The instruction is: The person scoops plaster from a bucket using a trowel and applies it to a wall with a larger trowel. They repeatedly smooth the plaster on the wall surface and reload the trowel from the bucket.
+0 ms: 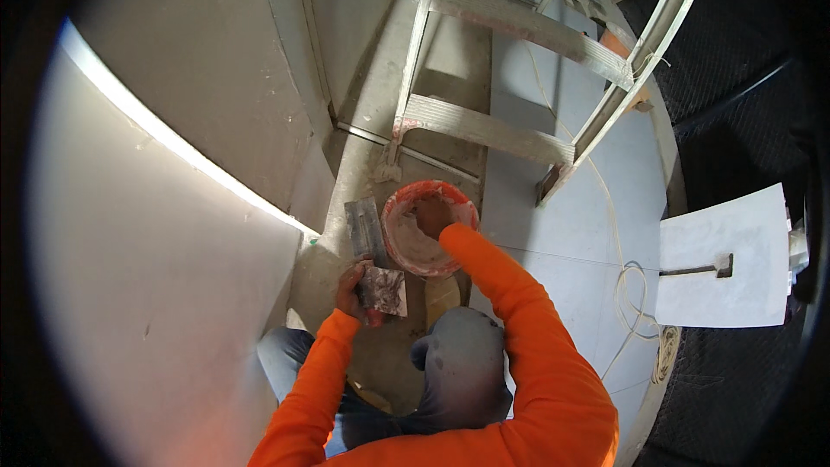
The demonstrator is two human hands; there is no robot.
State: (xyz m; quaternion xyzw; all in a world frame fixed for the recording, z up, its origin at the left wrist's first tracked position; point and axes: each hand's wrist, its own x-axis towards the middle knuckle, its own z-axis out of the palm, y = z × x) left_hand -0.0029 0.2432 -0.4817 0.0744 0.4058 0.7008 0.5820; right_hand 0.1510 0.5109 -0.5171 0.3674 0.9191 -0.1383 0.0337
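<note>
An orange-rimmed bucket (395,248) of pale, wet compound stands on the floor in front of me. My right hand (432,216) reaches down inside it; its fingers are hidden, and I cannot make out whether they hold anything. Left of the bucket's near side, my left hand (350,291) is closed on a putty knife (383,291). Its squarish blade is smeared with compound, and a red part shows below. A long grey metal trowel (364,227) lies just beyond this hand, close against the bucket's left side.
A stepladder (488,131) stands beyond the bucket. White wall panels (173,285) rise at my left. Pale boards (553,216) cover the floor at right, with a looped cord (635,294) and a white panel with a slot (700,238). My bent knee (462,359) is near the bucket.
</note>
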